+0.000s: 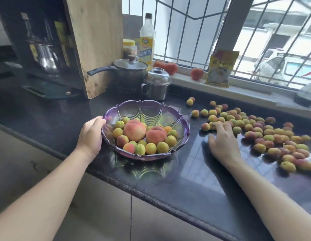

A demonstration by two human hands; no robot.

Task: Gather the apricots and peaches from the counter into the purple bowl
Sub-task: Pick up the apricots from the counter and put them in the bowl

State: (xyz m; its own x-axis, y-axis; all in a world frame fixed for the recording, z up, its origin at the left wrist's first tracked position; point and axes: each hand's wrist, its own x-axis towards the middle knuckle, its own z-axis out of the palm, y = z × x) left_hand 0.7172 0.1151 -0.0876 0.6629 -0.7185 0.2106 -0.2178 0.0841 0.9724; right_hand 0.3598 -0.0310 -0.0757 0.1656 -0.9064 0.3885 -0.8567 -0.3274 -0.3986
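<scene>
Left hand grips the bowl rim; right hand, fingers spread, touches small, soft, bruisable apricots; scoop gently.

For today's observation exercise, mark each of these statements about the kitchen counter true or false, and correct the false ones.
1. The left hand grips the purple bowl by its rim. True.
2. Two peaches lie in the bowl among apricots. True.
3. The counter holds no more fruit. False: many loose apricots lie on it, right of the bowl.
4. The right hand rests in the bowl. False: it reaches over the counter to the apricots.
5. The saucepan has its lid on. True.
</scene>
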